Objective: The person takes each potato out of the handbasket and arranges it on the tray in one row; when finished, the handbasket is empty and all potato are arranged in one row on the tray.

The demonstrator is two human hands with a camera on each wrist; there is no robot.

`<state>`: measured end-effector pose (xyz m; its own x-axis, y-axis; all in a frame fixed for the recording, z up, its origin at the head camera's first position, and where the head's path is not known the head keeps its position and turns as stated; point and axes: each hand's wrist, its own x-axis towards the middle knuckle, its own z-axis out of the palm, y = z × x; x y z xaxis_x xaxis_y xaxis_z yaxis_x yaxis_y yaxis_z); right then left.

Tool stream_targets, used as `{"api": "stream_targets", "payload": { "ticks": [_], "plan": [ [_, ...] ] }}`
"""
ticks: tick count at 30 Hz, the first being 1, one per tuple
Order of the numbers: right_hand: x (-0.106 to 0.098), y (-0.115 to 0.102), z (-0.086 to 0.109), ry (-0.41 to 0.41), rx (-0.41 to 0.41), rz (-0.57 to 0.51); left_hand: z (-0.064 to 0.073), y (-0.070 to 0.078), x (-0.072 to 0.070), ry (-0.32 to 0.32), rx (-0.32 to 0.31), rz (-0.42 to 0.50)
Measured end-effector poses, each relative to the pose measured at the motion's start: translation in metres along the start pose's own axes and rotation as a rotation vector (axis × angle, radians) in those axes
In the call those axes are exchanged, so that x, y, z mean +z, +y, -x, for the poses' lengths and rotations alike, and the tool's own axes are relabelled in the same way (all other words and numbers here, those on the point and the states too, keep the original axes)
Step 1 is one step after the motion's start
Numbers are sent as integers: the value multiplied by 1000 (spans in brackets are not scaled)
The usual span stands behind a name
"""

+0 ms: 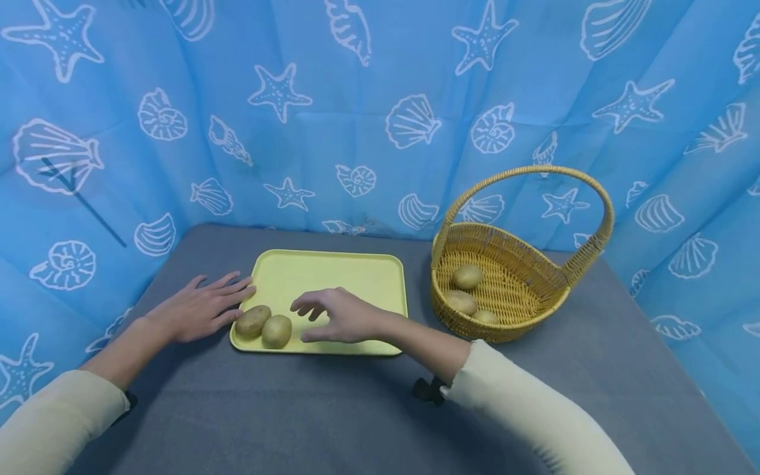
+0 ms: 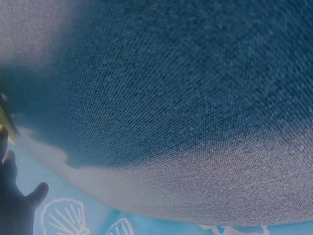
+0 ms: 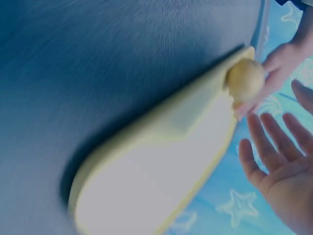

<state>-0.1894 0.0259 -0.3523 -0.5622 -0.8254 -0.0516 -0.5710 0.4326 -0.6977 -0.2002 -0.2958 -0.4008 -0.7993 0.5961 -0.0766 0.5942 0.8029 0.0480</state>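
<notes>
Left hand (image 1: 204, 309), spread, at tray (image 1: 332, 274) | right hand (image 1: 341, 316), empty, fingers parted, beside potatoes (image 1: 277, 331), two, in tray's near-left corner | basket (image 1: 528, 277): three more | step: apparently reach or release | grasping would need fingers curled round one

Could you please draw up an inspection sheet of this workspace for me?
Surface: grey, fabric-textured tabletop.
Job's things: yellow tray with two potatoes side by side in its near left corner; wicker basket to its right, handle up, three potatoes inside.
Clutter: nothing seen.
Hands: left hand spread at the tray's left rim, contact uncertain; right hand over the tray, fingers relaxed, holding nothing.
Cables: nothing seen.
Surroundings: blue curtain with white shell and starfish prints, behind and on both sides; a dark diagonal streak at left, nature unclear.
</notes>
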Motion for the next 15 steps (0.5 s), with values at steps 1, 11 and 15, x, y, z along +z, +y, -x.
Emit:
{"api": "stream_targets", "payload": {
  "ticks": [1, 11, 15],
  "plan": [
    [-6, -1, 8, -14, -3, 11, 0, 0, 0, 0, 0, 0],
    [-71, 9, 98, -14, 60, 68, 0, -2, 2, -5, 3, 17],
    [-94, 22, 129, 48, 151, 54, 0, -2, 1, -3, 2, 20]
  ]
}}
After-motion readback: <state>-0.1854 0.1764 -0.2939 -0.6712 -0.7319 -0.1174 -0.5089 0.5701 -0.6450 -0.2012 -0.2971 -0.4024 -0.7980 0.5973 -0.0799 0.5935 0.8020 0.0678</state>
